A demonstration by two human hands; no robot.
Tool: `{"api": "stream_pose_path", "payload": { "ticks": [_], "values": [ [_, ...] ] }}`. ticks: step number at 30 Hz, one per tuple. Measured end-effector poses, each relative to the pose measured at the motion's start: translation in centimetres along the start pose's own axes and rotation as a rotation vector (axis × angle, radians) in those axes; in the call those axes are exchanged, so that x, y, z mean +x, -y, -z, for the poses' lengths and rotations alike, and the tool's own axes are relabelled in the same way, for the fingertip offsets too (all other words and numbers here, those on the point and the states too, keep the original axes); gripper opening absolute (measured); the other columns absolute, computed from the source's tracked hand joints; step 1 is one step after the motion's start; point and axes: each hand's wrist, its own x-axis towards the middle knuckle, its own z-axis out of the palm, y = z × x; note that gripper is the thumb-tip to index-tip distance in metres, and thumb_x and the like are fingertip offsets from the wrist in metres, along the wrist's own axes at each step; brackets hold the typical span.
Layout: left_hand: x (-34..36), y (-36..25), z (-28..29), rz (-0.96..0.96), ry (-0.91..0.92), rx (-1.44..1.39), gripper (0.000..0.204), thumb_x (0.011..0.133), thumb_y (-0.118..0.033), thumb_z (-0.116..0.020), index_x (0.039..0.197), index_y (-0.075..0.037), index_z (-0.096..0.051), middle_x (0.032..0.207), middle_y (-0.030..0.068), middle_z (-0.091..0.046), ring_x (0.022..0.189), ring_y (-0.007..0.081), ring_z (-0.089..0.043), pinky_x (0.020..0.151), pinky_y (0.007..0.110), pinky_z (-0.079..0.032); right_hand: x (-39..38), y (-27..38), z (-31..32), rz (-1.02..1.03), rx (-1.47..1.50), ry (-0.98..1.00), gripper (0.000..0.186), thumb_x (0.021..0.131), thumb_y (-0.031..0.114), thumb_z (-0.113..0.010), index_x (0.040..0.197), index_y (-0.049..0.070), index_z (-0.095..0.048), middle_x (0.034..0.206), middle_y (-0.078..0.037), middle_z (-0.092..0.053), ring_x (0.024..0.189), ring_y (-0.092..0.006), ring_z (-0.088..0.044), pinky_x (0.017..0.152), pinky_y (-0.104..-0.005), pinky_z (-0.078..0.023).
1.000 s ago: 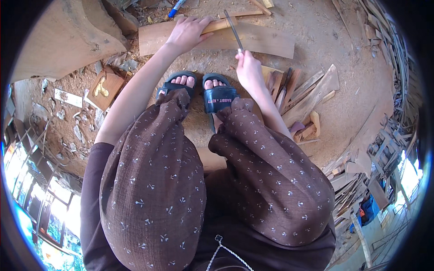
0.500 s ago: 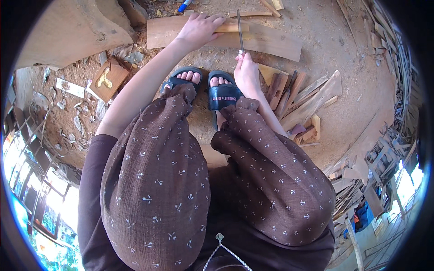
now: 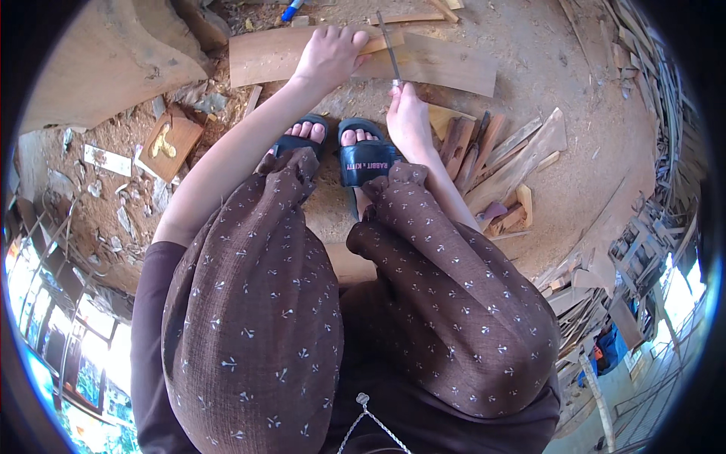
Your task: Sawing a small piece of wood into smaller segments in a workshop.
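My left hand is closed over a narrow light wooden strip, its fingers curled. The strip lies on a long flat board on the ground. In my right hand is a hand tool with a long, thin metal blade; its handle is hidden in my fist. The blade points away from me, leaning slightly left, and crosses the strip near its right end. I cannot make out exactly what kind of tool it is.
Wood offcuts lie in a heap right of my feet. A wooden block with a pale carved shape sits at left, below a large timber slab. A blue marker lies beyond the board. Scrap wood is piled at far right.
The blade has tilted further left, its tip moving left across the strip. My left hand's fingers look more curled. The whole view has shifted slightly.
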Motion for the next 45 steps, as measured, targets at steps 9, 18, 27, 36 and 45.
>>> {"api": "stream_pose_path", "payload": {
  "ticks": [9,18,27,36,45],
  "values": [
    [1.1,-0.8,1.1,0.024,0.159,0.105,0.034,0.087,-0.040,-0.059,0.110,-0.015,-0.056,0.082,0.0081,-0.064,0.081,0.0268,-0.064,0.074,0.042,-0.050,-3.4,-1.5,1.0,-0.181,0.000,0.151,0.022,0.093,0.022,-0.047,0.101,0.003,-0.056,0.080,-0.025,-0.064,0.075,-0.0421,-0.064,0.064,-0.0536,-0.050],
    [0.3,2.3,0.1,-0.151,0.246,0.352,0.050,0.092,-0.044,-0.051,0.121,-0.003,-0.051,0.090,0.0180,-0.065,0.087,0.0327,-0.064,0.074,0.043,-0.051,-10.3,-1.4,6.8,-0.119,0.132,0.021,0.027,0.090,0.023,-0.049,0.100,-0.001,-0.057,0.083,-0.025,-0.064,0.079,-0.0431,-0.063,0.070,-0.0523,-0.050],
    [-7.5,-2.7,9.0,0.375,0.095,-0.247,0.040,0.092,-0.030,-0.053,0.122,-0.004,-0.052,0.111,0.0222,-0.062,0.096,0.0364,-0.063,0.076,0.044,-0.052,-24.3,-7.7,11.5,-0.510,0.366,-0.359,0.029,0.095,0.028,-0.045,0.097,0.003,-0.058,0.085,-0.024,-0.065,0.082,-0.0427,-0.063,0.075,-0.0509,-0.049],
    [-9.3,-17.6,13.3,0.244,0.301,-0.636,0.039,0.091,-0.030,-0.053,0.121,-0.004,-0.052,0.110,0.0218,-0.062,0.095,0.0365,-0.063,0.076,0.044,-0.052,-27.9,-5.3,15.1,-0.467,0.577,-0.627,0.032,0.096,0.031,-0.043,0.109,0.006,-0.060,0.086,-0.024,-0.065,0.084,-0.0426,-0.062,0.076,-0.0520,-0.046],
    [-9.9,-24.6,15.0,0.144,0.473,-0.776,0.039,0.091,-0.030,-0.054,0.120,-0.004,-0.053,0.110,0.0214,-0.062,0.095,0.0366,-0.063,0.076,0.044,-0.052,-29.7,-5.0,16.2,-0.455,0.692,-0.711,0.028,0.095,0.026,-0.045,0.100,0.000,-0.054,0.086,-0.027,-0.064,0.083,-0.0452,-0.061,0.074,-0.0513,-0.045]
  ]
}}
